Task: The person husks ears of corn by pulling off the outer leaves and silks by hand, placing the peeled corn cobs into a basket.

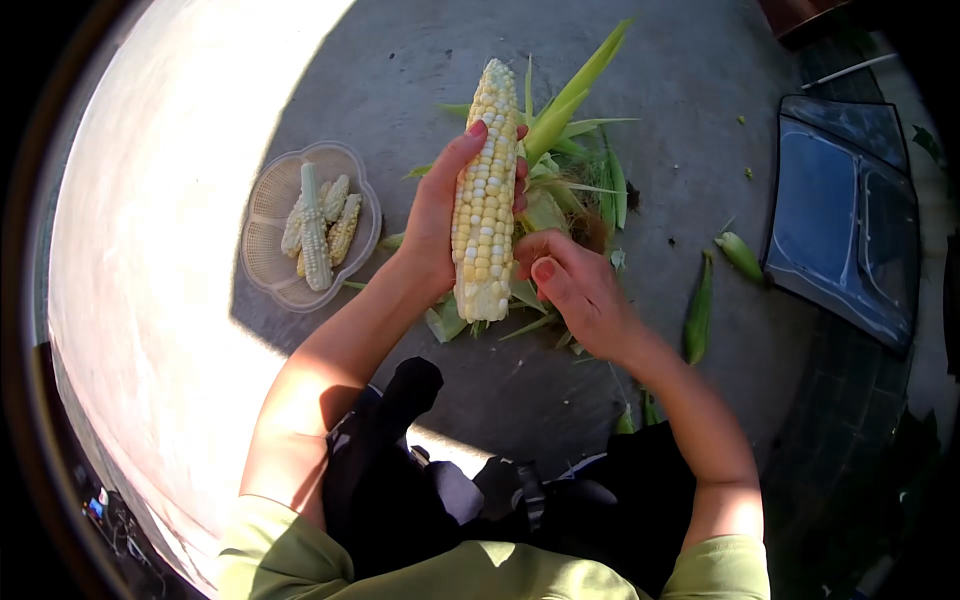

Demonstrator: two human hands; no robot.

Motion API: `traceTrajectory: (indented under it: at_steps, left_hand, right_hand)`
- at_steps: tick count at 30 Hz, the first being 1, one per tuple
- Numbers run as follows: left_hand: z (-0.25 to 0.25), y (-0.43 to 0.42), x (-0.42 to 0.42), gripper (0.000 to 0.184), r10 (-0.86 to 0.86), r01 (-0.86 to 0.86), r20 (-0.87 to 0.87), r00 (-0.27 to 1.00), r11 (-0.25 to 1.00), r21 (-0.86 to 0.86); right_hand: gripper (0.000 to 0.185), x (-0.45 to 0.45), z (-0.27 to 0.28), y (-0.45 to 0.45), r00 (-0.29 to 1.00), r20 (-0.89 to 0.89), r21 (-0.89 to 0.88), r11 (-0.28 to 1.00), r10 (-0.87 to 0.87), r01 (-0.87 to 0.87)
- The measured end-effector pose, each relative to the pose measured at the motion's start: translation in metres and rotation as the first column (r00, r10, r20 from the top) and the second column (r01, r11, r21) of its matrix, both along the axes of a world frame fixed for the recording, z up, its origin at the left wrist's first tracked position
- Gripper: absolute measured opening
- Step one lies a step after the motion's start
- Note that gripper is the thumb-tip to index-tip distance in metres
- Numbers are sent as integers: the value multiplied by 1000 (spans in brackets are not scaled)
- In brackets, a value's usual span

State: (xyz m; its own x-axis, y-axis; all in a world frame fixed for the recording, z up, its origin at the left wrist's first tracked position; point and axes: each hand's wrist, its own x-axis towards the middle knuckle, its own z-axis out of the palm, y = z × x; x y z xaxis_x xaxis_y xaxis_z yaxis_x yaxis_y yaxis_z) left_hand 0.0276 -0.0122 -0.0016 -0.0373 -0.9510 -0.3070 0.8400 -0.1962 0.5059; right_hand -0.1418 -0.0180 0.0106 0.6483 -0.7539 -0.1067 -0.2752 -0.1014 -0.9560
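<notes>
1 husked ear (485, 215) over husk pile (550, 200), gripped by left hand (438, 205). Right hand (590, 300) curled nearly closed at ear's lower side; contact unclear. Left of pile: 1 basket (262, 205), at least 4 cobs (314, 235) inside. Right: 2 green ears (700, 312).

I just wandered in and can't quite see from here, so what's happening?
A person is holding up a husked ear of corn in the left hand, with the right hand close beside its lower part, fingers curled. Beneath lies a pile of green husks on the ground. To the left, a plastic basket holds several more husked ears, and to the right, two green pieces lie apart from the pile.
</notes>
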Motion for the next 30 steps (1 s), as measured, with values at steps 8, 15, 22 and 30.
traceTrajectory:
  at_steps: [8, 15, 22, 30]
  left_hand:
    - [-5, -1, 12, 58, 32, -26, 112, 993, 998, -56]
    - [-8, 1, 15, 50, 11, -18, 100, 995, 998, 68]
    - [-6, -1, 6, 53, 14, -17, 179, 984, 1000, 18]
    - [-4, -8, 17, 50, 220, -221, 105, 970, 975, 4]
  right_hand:
    - [22, 16, 7, 24, 999, -35, -195, 981, -10, 3]
    - [46, -22, -1, -39, 757, -512, -818, 499, -407, -285]
    - [54, 8, -4, 8, 892, -152, 329, 873, 425, -360]
    - [30, -9, 16, -8, 982, -102, 105, 984, 157, -146]
